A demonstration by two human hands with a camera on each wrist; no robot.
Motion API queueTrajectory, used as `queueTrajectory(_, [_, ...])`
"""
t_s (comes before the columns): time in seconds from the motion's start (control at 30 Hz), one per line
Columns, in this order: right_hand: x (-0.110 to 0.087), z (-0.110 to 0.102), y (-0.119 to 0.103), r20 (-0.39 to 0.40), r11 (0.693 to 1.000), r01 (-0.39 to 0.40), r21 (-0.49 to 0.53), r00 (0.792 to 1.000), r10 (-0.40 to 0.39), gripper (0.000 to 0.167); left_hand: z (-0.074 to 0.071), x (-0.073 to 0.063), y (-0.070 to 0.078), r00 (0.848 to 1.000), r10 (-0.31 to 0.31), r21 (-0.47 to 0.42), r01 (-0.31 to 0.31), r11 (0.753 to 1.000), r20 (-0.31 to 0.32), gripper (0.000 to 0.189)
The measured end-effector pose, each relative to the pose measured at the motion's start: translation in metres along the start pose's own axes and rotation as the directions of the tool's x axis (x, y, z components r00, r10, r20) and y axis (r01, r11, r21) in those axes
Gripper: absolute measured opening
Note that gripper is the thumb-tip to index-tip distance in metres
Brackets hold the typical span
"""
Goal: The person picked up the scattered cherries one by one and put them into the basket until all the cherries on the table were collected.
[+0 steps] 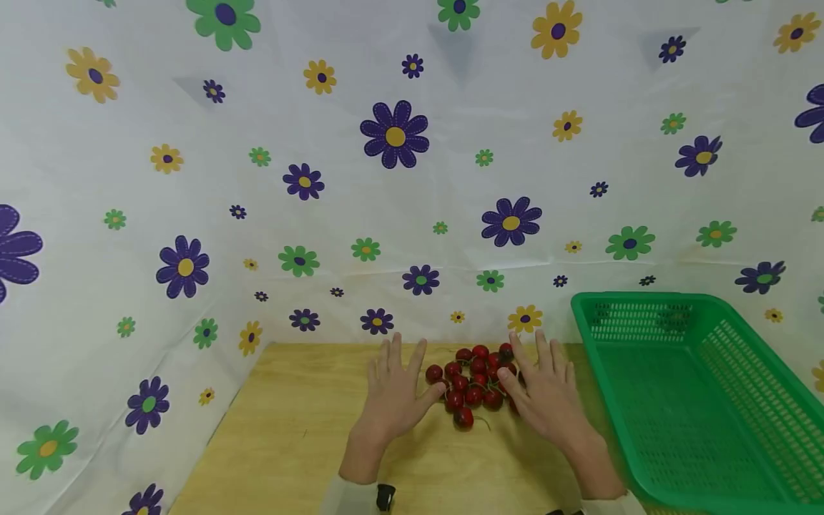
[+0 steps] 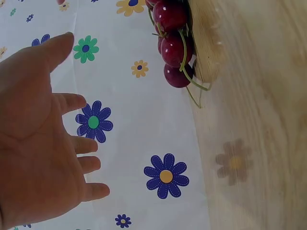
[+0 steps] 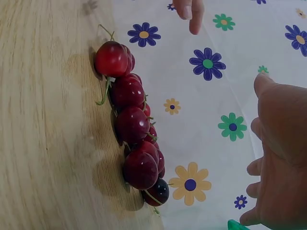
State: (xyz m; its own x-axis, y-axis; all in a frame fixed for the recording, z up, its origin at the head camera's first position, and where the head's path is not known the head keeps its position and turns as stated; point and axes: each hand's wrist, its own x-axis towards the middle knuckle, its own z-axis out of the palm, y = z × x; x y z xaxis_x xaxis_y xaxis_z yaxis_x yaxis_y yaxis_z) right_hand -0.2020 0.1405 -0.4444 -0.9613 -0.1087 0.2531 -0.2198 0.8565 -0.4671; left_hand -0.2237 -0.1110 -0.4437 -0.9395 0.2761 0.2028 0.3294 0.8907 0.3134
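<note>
A loose cluster of dark red cherries [image 1: 478,383], several with green stems, lies on the wooden table between my two hands. My left hand [image 1: 398,397] hovers at the cluster's left side, fingers straight and spread, thumb pointing toward the fruit. On the other side, my right hand [image 1: 547,397] is held out the same way and hides a few cherries in the head view. The left wrist view shows the bare left palm [image 2: 38,139] apart from the cherries [image 2: 172,43]. In the right wrist view the right hand [image 3: 283,143] holds nothing, with the cherries [image 3: 132,124] away from it.
A green plastic basket [image 1: 618,400] with mesh sides stands right of the right hand. Behind the wooden table [image 1: 283,422] hangs a white flower-printed cloth [image 1: 347,222], which also runs along the left side. A dark wristband [image 1: 385,496] shows at the left sleeve.
</note>
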Motion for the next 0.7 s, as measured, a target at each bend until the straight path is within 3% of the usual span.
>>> queueTrajectory(0.37, [-0.009,-0.006,0.001,0.006,0.996,0.024,0.08,1.0,-0.025,0.066,0.006,-0.004,0.002,0.997,0.037,-0.022,-0.036,0.999,0.068,0.053])
queueTrajectory(0.7, [-0.021,-0.027,-0.007,0.009,0.991,0.038,0.131,0.999,-0.039,0.07,0.025,-0.007,0.002,0.999,0.022,-0.052,-0.02,0.998,0.048,0.036])
